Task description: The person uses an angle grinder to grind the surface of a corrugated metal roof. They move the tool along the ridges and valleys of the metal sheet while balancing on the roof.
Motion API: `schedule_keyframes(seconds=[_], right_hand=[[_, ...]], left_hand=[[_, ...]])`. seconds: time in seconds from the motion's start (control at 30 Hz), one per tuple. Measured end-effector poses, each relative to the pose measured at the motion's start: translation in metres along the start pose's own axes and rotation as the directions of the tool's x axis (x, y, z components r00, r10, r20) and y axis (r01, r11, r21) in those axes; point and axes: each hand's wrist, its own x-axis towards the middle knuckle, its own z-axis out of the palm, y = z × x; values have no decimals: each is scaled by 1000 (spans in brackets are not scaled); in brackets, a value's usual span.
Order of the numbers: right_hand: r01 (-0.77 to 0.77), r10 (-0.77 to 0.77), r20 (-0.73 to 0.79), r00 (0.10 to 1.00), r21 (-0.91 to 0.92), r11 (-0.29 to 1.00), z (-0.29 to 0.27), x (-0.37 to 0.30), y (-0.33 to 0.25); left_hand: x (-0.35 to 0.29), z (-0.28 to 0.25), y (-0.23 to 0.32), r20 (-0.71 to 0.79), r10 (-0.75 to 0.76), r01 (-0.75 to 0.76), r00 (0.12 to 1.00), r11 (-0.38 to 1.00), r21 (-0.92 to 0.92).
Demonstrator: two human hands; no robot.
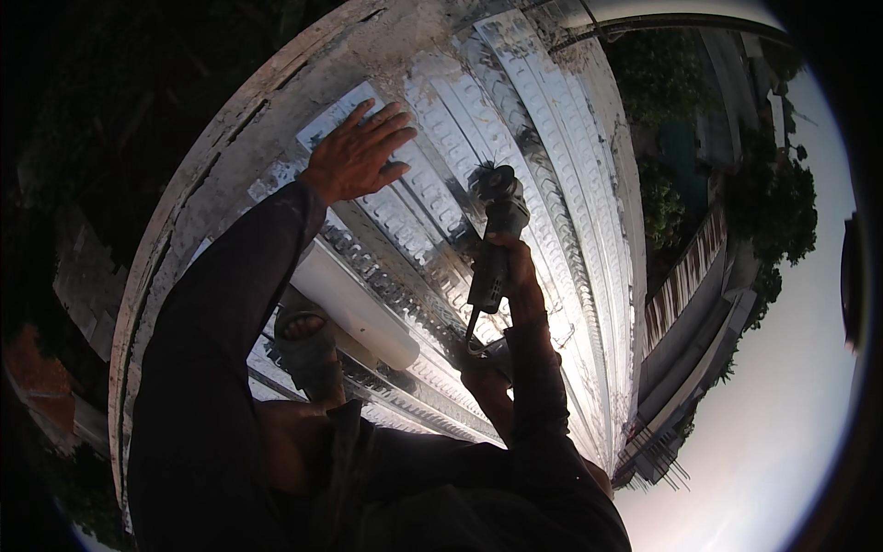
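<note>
Left hand (357,152) spread flat on the far corrugated metal sheets (552,166); right hand (512,267) clenched around an angle grinder (494,235), disc against the metal.

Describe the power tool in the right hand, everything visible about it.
The angle grinder is a dark handheld tool with a slim body and a rounded head, its disc end lying against the ribbed metal sheeting. It points away from the person. The right hand grips the body, fingers wrapped around it. A cord hangs from its rear end toward the person's foot. Whether the disc is spinning cannot be told; no sparks show.
</note>
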Motion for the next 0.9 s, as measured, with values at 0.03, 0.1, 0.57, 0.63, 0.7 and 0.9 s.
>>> schedule_keyframes(seconds=[0.03, 0.1, 0.57, 0.63, 0.7, 0.9], right_hand=[[-4, 4, 1, 1000, 5, 1000, 3, -2, 0], [-8, 8, 2, 1000, 15, 1000, 6, -5, -2], [166, -171, 28, 985, 134, 977, -22, -52, -51], [249, -249, 9, 969, -56, 967, -35, -62, -84], [292, -294, 19, 956, -198, 936, -52, -81, -117], [185, -184, -28, 983, 35, 982, -39, -105, -125]], left_hand=[[-1, 0, 0, 4, -3, 3, 1000, 1000, -1], [-1, -2, -1, 9, -5, 5, 1000, 1000, -3], [7, -16, 4, 142, -11, 3, 990, 999, 54], [6, -17, 5, 128, -7, 0, 992, 999, 53], [13, -18, 9, 106, 20, -20, 994, 1000, 6], [13, -16, 10, 106, 30, -35, 994, 998, 49]])
